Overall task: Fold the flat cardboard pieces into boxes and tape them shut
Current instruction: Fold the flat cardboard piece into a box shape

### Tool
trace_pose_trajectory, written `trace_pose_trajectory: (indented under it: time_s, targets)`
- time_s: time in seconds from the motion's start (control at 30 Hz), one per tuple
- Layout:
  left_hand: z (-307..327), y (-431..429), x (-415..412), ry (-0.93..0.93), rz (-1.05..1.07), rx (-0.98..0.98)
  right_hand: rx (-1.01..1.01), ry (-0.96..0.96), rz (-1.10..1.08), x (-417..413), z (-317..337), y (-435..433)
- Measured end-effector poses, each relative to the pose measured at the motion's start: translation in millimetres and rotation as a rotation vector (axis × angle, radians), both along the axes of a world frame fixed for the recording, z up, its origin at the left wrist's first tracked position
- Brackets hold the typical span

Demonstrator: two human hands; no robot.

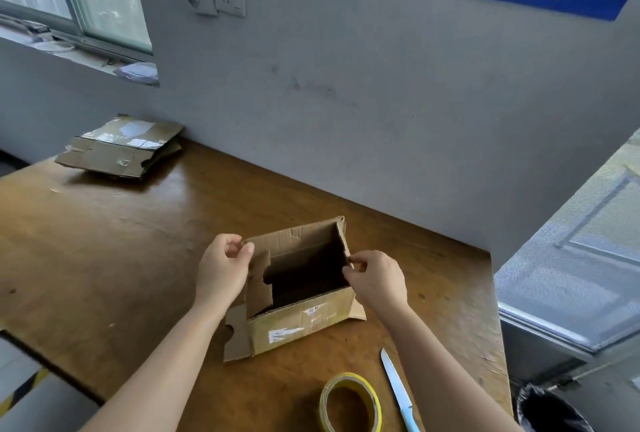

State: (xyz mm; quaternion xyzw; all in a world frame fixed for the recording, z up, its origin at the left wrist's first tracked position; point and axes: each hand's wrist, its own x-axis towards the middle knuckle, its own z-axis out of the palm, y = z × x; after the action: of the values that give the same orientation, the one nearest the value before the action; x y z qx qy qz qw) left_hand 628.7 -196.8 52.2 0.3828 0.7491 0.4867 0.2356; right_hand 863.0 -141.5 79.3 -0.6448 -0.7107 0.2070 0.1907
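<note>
A brown cardboard box (298,319) stands opened up on the wooden table (104,258), its top open and its inside dark. My left hand (221,268) pinches the left end flap near the far left corner. My right hand (377,279) pinches the right end flap at the box's right edge. Old clear tape shows on the near wall. A stack of flat cardboard pieces (121,147) lies at the table's far left. A roll of yellow-edged tape (351,402) lies near the front edge, with a knife (398,393) just right of it.
A grey wall runs along the table's back edge. The table's right edge drops off beside a window and a black-lined bin (550,411). A window sill with clutter sits at the upper left.
</note>
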Motion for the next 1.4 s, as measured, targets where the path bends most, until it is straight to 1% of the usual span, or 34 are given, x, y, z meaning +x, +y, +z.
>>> trace_pose_trajectory:
  time_s: [0.07, 0.1, 0.2, 0.23, 0.33, 0.4, 0.53, 0.67, 0.77, 0.8, 0.9, 1.0, 1.07, 1.13, 1.2, 1.23, 1.33, 1.37, 1.4]
  targets:
    - [-2, -11, 2, 0.053, -0.052, 0.07, 0.064, -0.015, 0.023, 1, -4, 0]
    - [-5, -17, 2, 0.093, -0.105, 0.072, 0.06, 0.006, 0.037, 2, -5, 1]
    - [-19, -29, -2, 0.222, -0.243, -0.036, -0.017, 0.117, 0.099, 4, -7, 1]
    - [-23, -31, -3, 0.241, -0.274, -0.081, -0.018, 0.119, 0.125, 5, -7, 2]
    - [-29, -33, -5, 0.205, -0.338, -0.189, -0.003, 0.054, 0.185, 6, -9, 5]
    - [-31, -31, -6, 0.167, -0.358, -0.209, -0.013, 0.017, 0.208, 5, -11, 7]
    - [-37, -28, -7, 0.137, -0.375, -0.226, -0.009, -0.062, 0.243, 5, -17, 7]
    - [-40, -25, -6, 0.145, -0.393, -0.234, -0.029, -0.134, 0.366, 8, -21, 5]
    - [-40, -25, -5, 0.165, -0.39, -0.233, 0.08, -0.24, 0.506, 11, -27, 7]
    - [-41, -25, -4, 0.174, -0.389, -0.231, 0.087, -0.252, 0.526, 12, -29, 7]
    - [-40, -28, -1, 0.216, -0.376, -0.213, -0.045, -0.272, 0.509, 13, -25, 7]
    - [-38, -30, 5, 0.278, -0.307, -0.145, -0.237, -0.271, 0.56, 17, -17, 8]
    - [-38, -33, 11, 0.328, -0.27, -0.094, -0.316, -0.331, 0.609, 20, -13, 8]
    - [-37, -36, 13, 0.366, -0.258, -0.041, -0.249, -0.376, 0.634, 22, -14, 8]
    - [-38, -39, 14, 0.391, -0.276, 0.001, -0.147, -0.345, 0.6, 21, -17, 8]
    - [-38, -42, 13, 0.352, -0.295, 0.014, -0.112, -0.319, 0.571, 20, -17, 8]
    - [-32, -56, 8, 0.007, -0.368, -0.013, -0.038, -0.236, 0.478, 18, -19, 6]
    - [-32, -60, 6, -0.042, -0.403, -0.013, -0.023, -0.206, 0.448, 18, -21, 5]
    - [-32, -63, 5, -0.033, -0.431, -0.025, -0.021, -0.184, 0.421, 17, -23, 4]
